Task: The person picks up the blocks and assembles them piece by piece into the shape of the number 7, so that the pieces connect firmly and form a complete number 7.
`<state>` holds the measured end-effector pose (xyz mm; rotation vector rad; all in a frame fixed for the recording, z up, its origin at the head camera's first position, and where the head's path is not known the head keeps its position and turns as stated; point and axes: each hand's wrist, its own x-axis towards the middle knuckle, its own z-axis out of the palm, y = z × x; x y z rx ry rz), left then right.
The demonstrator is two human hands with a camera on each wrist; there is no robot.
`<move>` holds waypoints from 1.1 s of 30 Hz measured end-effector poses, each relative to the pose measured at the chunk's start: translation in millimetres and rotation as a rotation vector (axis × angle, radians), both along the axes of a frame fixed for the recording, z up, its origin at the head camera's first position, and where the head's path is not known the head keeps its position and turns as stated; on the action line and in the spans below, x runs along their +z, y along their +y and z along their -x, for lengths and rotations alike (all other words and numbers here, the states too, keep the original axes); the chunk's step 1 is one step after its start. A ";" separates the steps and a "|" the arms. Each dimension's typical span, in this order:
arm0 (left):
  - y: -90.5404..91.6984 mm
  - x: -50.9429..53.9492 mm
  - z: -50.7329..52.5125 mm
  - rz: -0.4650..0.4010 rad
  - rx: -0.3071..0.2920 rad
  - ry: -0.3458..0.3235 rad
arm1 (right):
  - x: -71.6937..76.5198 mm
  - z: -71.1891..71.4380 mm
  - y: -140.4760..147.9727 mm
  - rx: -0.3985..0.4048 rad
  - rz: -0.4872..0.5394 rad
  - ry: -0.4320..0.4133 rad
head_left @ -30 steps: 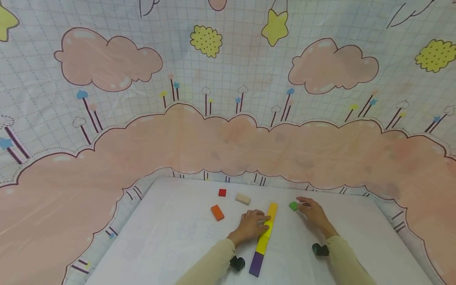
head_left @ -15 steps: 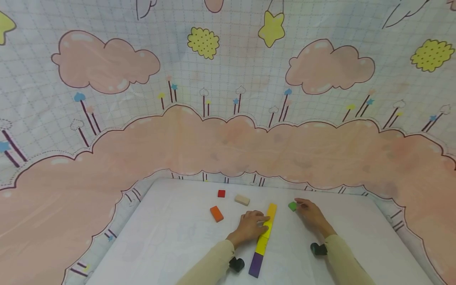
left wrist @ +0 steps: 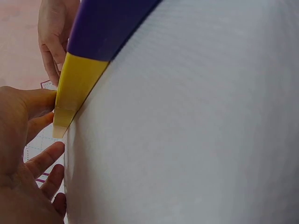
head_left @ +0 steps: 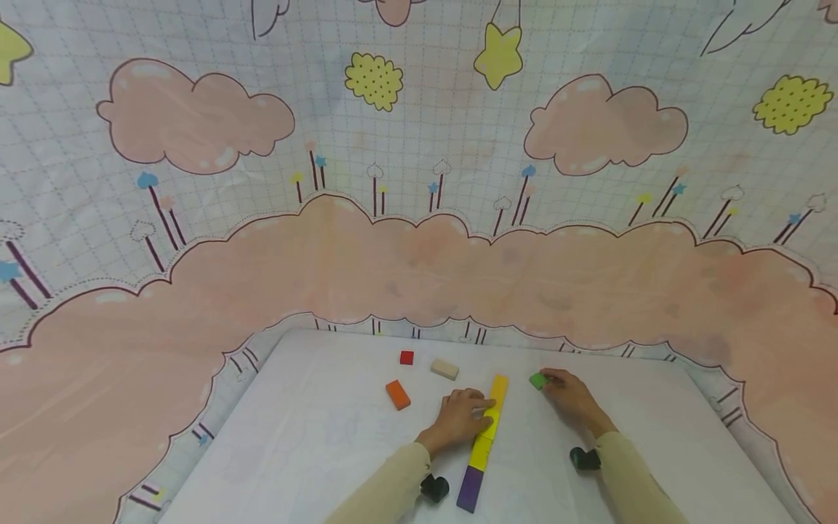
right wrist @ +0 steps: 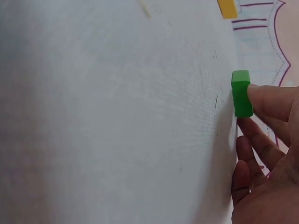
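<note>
A line of yellow blocks (head_left: 481, 453) ends in a purple block (head_left: 470, 489) at its near end. The left hand (head_left: 458, 418) rests beside this line, thumb and index finger touching the yellow part; its other fingers are spread loosely in the left wrist view. Right of the line, the right hand (head_left: 572, 397) pinches a small green block (head_left: 538, 380) at the table surface. In the right wrist view the thumb lies against one side of the green block (right wrist: 242, 95), while the fingertip behind it is partly hidden.
On the white table (head_left: 294, 437) left of the line lie an orange block (head_left: 397, 394), a red block (head_left: 406, 357) and a beige block (head_left: 444, 369). A cloud-patterned cloth (head_left: 419, 269) hangs behind. Dark heart-shaped pieces (head_left: 435, 488) sit at both wrists.
The right hand's fingers have closed in on the green block, which stays about where it was. Left hand and block line hold still; the head view has shifted slightly.
</note>
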<state>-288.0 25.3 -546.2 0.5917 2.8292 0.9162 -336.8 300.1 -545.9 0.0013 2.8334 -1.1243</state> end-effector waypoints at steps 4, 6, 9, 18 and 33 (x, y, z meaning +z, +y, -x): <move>-0.5 0.4 -0.7 -0.005 -0.003 0.001 | -0.2 0.8 -0.4 -0.010 0.016 -0.025; -0.7 0.5 -1.6 -0.009 -0.003 0.000 | 0.0 0.4 -0.8 -0.016 0.020 -0.040; -0.5 -0.9 -1.9 -0.014 0.001 -0.003 | 0.6 -0.4 -1.3 -0.019 0.016 -0.051; -1.2 -2.9 -3.3 -0.013 0.006 -0.016 | 0.9 -3.1 -2.5 -0.035 -0.001 -0.041; -1.8 -1.5 -5.6 -0.020 0.002 -0.016 | -0.9 -6.9 -1.6 -0.050 -0.009 0.006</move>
